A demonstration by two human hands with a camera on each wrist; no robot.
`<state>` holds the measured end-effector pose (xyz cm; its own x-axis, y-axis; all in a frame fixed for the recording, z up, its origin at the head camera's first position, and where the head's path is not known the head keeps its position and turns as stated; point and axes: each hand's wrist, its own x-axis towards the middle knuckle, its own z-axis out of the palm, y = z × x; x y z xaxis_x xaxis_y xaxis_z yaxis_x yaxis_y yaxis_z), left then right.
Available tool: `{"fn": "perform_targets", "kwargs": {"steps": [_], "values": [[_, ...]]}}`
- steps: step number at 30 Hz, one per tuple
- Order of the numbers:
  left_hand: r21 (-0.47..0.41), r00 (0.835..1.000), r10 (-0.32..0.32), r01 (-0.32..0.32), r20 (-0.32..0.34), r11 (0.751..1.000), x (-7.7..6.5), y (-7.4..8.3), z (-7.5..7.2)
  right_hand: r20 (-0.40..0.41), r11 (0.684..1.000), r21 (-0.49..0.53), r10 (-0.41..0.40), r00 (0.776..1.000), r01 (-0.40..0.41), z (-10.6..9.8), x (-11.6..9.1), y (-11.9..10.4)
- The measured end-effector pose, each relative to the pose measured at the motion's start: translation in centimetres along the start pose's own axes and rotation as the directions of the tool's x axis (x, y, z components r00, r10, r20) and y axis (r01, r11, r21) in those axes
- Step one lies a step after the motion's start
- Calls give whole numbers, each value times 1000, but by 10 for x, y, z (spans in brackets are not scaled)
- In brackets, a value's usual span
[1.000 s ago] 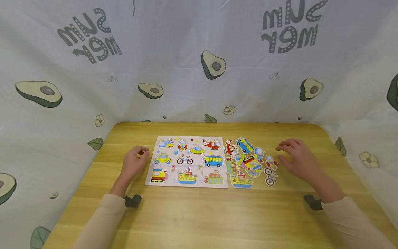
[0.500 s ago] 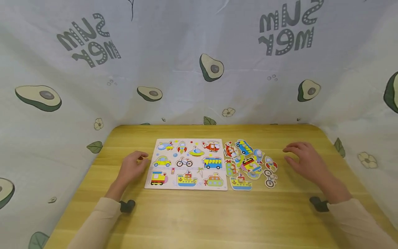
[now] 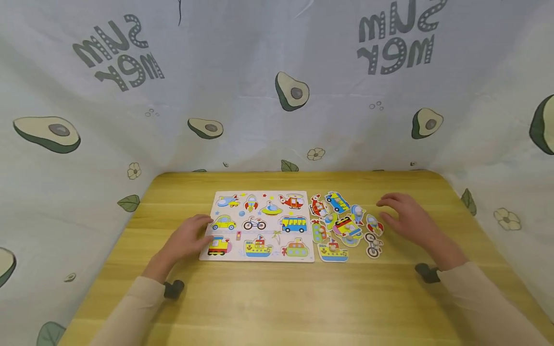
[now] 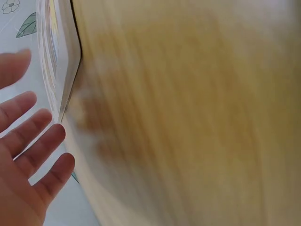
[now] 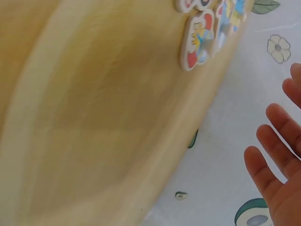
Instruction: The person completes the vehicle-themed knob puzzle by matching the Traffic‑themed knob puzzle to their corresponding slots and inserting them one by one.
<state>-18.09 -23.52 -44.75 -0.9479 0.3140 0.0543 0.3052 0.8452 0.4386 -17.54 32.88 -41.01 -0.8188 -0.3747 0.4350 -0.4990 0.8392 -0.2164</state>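
Observation:
A wooden vehicle puzzle board [image 3: 272, 226] lies flat on the table. My left hand [image 3: 186, 240] is at its left edge, fingertips over or beside the train picture; whether they touch it I cannot tell. In the left wrist view, the fingers [image 4: 40, 153] are spread and hold nothing. Loose knobbed pieces lie in a cluster right of the board, some overlapping: a helicopter [image 3: 319, 206], a bus [image 3: 337, 202], a train [image 3: 346, 227], a ship [image 3: 332, 253], a rocket [image 3: 374, 225], a bicycle [image 3: 373, 245]. My right hand [image 3: 409, 218] hovers beside the rocket, fingers relaxed, holding nothing.
The wooden table [image 3: 277, 302] reaches toward me in front of the board. A pale curtain [image 3: 251, 154] printed with avocados hangs behind and around it. Dark wrist-camera mounts [image 3: 174, 290] are strapped near both sleeves.
My left hand has shifted right to the board's left edge, its fingers reaching out more. My right hand drew away slightly, then came back left toward the rocket piece. The pieces stayed put.

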Motion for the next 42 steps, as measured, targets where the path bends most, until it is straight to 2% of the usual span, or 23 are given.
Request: {"fn": "perform_targets", "kwargs": {"steps": [4, 10, 15, 18, 23, 30, 36, 42], "values": [[26, 996, 6, -8, 88, 1000, -1, 2, 0, 28, 1000, 13, 24, 999, -25, 2, 6, -3], [62, 985, -2, -9, 174, 998, -2, 3, -1, 193, 993, 69, 80, 978, -94, 13, 12, -8], [94, 968, -6, -18, 249, 995, 1, 6, -3, 212, 990, 78, 103, 972, -122, 19, 13, -10], [97, 962, -16, -11, 271, 995, 2, 9, -3, 239, 986, 87, 121, 964, -145, 21, 16, -11], [81, 956, -65, 44, 285, 996, 4, 13, -3, 279, 983, 91, 131, 951, -162, 23, 19, -12], [74, 943, -71, 49, 326, 996, 4, 9, -4, 313, 981, 93, 136, 940, -173, 30, 23, -9], [102, 930, -80, 46, 359, 994, 3, 4, -9, 389, 964, 81, 202, 899, -252, 38, 42, 2], [95, 921, -114, 84, 373, 992, 4, 7, -11, 409, 936, 80, 284, 867, -344, 37, 58, 6]]}}
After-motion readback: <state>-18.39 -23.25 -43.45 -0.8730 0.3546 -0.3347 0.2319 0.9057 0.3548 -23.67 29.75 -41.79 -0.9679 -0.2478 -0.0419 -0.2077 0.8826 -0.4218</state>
